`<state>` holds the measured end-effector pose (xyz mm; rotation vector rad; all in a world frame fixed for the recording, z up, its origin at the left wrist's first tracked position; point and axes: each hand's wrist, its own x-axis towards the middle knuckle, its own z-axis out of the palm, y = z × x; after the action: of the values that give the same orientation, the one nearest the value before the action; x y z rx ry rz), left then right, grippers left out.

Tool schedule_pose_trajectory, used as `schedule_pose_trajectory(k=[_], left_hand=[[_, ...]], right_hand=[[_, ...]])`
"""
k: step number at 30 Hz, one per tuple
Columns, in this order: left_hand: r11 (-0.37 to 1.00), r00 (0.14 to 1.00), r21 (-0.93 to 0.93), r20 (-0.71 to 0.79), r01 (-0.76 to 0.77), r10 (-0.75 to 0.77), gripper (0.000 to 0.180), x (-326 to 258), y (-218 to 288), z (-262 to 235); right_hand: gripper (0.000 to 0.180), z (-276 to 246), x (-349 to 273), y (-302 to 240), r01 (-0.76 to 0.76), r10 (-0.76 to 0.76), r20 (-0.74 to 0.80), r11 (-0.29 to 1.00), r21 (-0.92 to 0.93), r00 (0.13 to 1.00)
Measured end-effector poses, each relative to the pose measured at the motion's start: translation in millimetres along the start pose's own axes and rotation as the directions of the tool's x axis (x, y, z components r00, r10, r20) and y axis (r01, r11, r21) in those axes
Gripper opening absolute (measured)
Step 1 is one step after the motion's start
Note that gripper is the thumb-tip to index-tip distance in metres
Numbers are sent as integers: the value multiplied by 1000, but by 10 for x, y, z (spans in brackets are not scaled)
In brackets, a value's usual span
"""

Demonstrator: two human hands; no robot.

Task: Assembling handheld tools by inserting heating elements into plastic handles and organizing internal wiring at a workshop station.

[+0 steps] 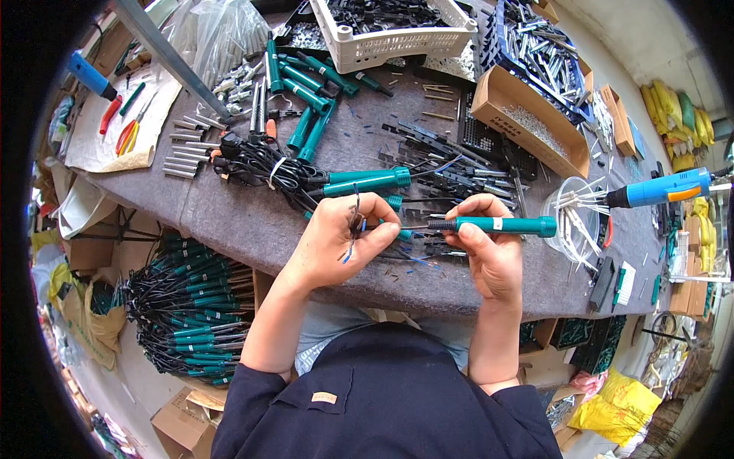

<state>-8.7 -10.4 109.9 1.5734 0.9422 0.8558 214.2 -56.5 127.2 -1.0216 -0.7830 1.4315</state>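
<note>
The right hand (pixel 489 249) is clenched around a teal tool handle (pixel 505 226), a slim tube that lies level above the grey table (pixel 229 222), its free end pointing away to the person's right. The left hand (pixel 336 241) sits just beside it, and its fingers (pixel 375 229) pinch thin wires (pixel 353 233), dark and blue, that run out of the near end of the handle; a loop of wire rises above the knuckles and a blue strand hangs below the palm. The two sets of fingers nearly touch, with only the wires and the handle's mouth between them.

The handle looks light and stiff, hard plastic with a smooth skin, so a grip around the middle of the barrel, as now, should be steady. The wires appear soft and springy, easily kinked, and likely weakest where they enter the handle; they are best taken close to that mouth, between thumb and forefinger.

Beyond the left fingers lies a bundle of black cords (pixel 260 164) tied with a white band, joined to more teal handles (pixel 367 182). Further off from the fingers stands a white crate (pixel 397 38), and off to the right of the right hand are a clear tub (pixel 556 200) of white-tipped pieces and a blue power tool (pixel 665 187). Below the table's edge, down beside the left forearm, a large heap of finished teal handles with cords (pixel 191 314) is stacked.
</note>
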Motion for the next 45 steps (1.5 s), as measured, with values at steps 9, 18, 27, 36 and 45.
schedule_pose_trajectory(k=[9,18,27,36,45], left_hand=[[1000,999,13,-21,-28,28,11,17,-6,10],[993,993,-78,-87,-92,85,7,16,-61,36],[991,987,38,-90,-129,132,11,-9,-37,11],[953,980,249,-52,-172,191,12,-119,-213,-66],[907,883,-274,-433,-319,180,23,-118,-270,-165]], right_hand=[[23,21,34,7,92,-104,-55,980,-178,993],[18,29,60,-72,152,-133,83,935,-319,988],[22,152,54,68,34,-33,10,972,-231,999],[20,215,91,192,81,-12,166,905,-417,986],[24,340,172,532,527,-327,414,569,-631,849]])
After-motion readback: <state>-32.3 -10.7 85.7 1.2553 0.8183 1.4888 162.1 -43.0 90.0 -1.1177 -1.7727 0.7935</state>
